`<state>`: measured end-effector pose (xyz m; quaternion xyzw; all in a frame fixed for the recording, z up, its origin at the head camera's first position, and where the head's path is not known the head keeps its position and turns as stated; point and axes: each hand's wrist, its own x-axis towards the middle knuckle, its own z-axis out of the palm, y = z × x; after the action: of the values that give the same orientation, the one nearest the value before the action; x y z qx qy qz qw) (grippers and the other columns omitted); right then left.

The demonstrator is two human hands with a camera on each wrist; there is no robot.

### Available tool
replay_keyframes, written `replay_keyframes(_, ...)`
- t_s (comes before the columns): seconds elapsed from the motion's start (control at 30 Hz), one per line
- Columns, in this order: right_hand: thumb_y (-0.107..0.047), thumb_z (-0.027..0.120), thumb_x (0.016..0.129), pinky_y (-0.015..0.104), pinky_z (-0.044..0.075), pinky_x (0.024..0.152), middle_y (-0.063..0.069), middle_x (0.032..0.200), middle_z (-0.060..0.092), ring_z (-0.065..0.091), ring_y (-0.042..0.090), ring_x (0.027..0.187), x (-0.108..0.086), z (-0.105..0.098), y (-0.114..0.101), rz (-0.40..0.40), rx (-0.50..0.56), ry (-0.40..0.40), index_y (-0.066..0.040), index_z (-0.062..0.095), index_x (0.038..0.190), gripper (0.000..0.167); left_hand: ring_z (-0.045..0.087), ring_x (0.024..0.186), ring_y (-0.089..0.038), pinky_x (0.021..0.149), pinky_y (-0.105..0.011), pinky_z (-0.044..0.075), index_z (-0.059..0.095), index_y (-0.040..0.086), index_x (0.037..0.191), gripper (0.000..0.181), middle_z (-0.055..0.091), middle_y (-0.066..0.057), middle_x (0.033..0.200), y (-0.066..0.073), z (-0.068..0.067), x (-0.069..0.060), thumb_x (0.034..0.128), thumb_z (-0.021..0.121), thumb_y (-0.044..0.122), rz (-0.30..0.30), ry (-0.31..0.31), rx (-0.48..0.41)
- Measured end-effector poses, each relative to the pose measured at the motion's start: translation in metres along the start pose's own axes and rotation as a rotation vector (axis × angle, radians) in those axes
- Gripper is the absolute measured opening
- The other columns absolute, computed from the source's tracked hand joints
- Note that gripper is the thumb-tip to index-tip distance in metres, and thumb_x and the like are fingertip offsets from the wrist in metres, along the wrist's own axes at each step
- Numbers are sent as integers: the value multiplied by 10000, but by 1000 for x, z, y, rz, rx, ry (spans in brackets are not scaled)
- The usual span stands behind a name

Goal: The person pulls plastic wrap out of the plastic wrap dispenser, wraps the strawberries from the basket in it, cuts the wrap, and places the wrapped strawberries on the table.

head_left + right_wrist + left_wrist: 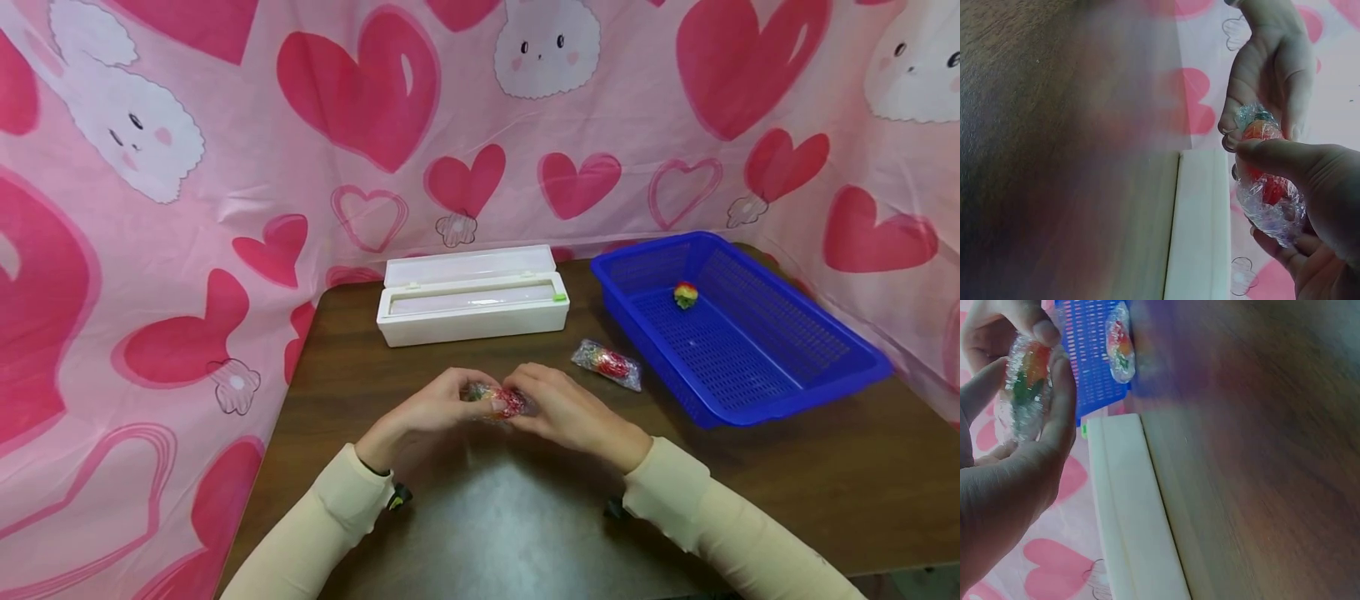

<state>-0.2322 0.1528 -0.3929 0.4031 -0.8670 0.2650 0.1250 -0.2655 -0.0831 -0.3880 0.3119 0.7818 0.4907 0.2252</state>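
Both hands pinch one small bundle (512, 403) wrapped in clear plastic film, held just above the table's middle. The left hand (438, 410) grips its green-leaved end, seen in the left wrist view as a wrapped bundle (1025, 387). From the other side the right hand (566, 415) holds the red end; in the right wrist view its thumb lies across the bundle (1272, 187). Red, orange and green show through the crinkled film. A second film-wrapped bundle (609, 364) lies on the table between the right hand and the blue basket (723, 408).
Behind the hands stands a long white box (476, 323) with its lid raised and a green piece at its right end. One small red and yellow strawberry-like item (685, 293) lies in the basket. A pink heart-patterned cloth (300, 167) hangs behind and at the sides.
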Motion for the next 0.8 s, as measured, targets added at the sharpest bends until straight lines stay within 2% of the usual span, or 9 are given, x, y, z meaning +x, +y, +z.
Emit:
replay_keyframes(0.07,-160,866,832,279,548,761,-20,1000,655,617,88,861,0,-1,0,12,2,-1,-81,685,1097,331,608,891,-172,757,-311,531,657,28,1245,305,677,-80,1050,0,0,0,1005,670,215,2,6,-1)
replay_keyframes(0.13,-169,867,832,280,547,762,-25,998,656,613,86,856,-1,-4,2,29,-3,3,-85,682,1104,340,650,948,-213,819,-369,567,594,26,1318,371,660,-109,1125,0,1,0,1005,673,207,9,-4,-44)
replay_keyframes(0.23,-172,875,820,298,540,750,-28,976,656,607,93,835,-6,-11,8,58,-22,32,-79,677,1104,359,690,1038,-332,888,-492,571,489,27,1405,469,625,-157,1233,1,0,-1,1002,676,178,31,-5,-107)
replay_keyframes(0.3,-168,881,809,323,534,749,-20,960,654,604,109,827,-11,-17,14,91,-46,55,-66,677,1096,367,694,1048,-408,893,-541,559,469,17,1408,478,626,-179,1247,1,-3,-2,999,677,150,50,22,-113)
replay_keyframes(0.4,-150,893,785,369,528,750,10,950,669,609,148,821,-21,-26,27,152,-72,85,-46,683,1077,375,703,981,-399,840,-486,583,580,23,1296,346,684,-154,1149,-2,-11,-5,993,687,153,70,134,24)
replay_keyframes(0.53,-118,901,763,397,530,733,42,927,683,619,180,808,-36,-35,47,237,-109,96,-32,685,1040,362,695,861,-236,757,-365,572,696,59,1112,161,729,-76,978,-10,-23,-9,985,694,159,59,290,253)
replay_keyframes(0.67,-115,885,769,377,495,658,27,854,641,578,167,734,-53,-39,65,297,-182,62,-33,668,988,319,662,828,-140,790,-369,550,715,63,1024,78,721,-21,904,-21,-34,-10,981,687,121,68,377,396)
replay_keyframes(0.8,-126,875,777,405,476,623,18,797,600,570,196,700,-70,-41,77,311,-296,9,-54,648,911,274,632,799,-163,778,-394,537,709,35,991,57,715,-31,875,-32,-46,-9,969,683,80,96,446,529)
